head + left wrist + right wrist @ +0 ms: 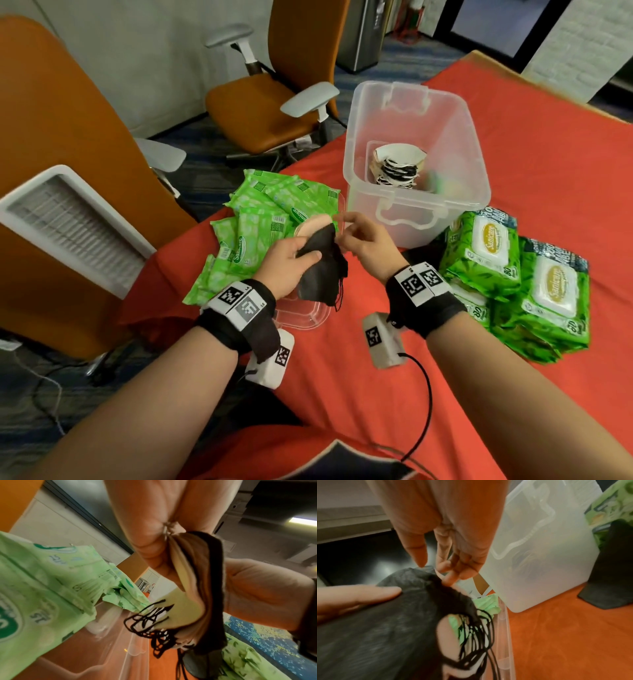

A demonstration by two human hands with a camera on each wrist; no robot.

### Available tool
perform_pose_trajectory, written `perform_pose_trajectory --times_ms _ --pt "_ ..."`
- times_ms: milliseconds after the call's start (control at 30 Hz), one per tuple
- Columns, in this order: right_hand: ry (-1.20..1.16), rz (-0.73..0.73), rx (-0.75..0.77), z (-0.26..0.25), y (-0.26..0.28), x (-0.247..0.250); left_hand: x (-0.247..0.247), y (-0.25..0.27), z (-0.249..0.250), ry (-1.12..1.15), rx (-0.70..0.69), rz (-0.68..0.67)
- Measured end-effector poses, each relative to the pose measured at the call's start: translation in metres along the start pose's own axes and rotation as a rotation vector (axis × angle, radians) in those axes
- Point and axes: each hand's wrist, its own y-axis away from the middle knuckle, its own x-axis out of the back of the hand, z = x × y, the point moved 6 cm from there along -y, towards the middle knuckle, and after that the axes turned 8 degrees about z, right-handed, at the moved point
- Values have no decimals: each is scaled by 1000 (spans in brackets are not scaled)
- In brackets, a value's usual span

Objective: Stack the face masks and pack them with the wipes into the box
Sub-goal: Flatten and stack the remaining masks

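Observation:
My left hand grips a stack of face masks, black on the outside and beige inside, with black ear loops dangling; the stack shows edge-on in the left wrist view. My right hand pinches the stack's top edge, thumb and fingers on either side of the black mask. Behind the hands the clear plastic box holds another mask stack. Small green wipes packs lie to the left, large wipes packs to the right.
A clear lid lies on the red tablecloth under my hands. One black mask lies beside the box. Orange office chairs and a white grilled appliance stand off the table's left edge.

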Motion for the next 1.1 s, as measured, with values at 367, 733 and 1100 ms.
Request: perform_pose_trajectory --times_ms 367,733,1100 --pt "59 7 168 -11 -4 6 0 -1 6 89 39 -31" --pt "179 -48 109 -12 -13 11 -9 -3 4 -6 22 -166" --pt "264 116 19 10 -17 18 -7 1 11 14 -208 -196"
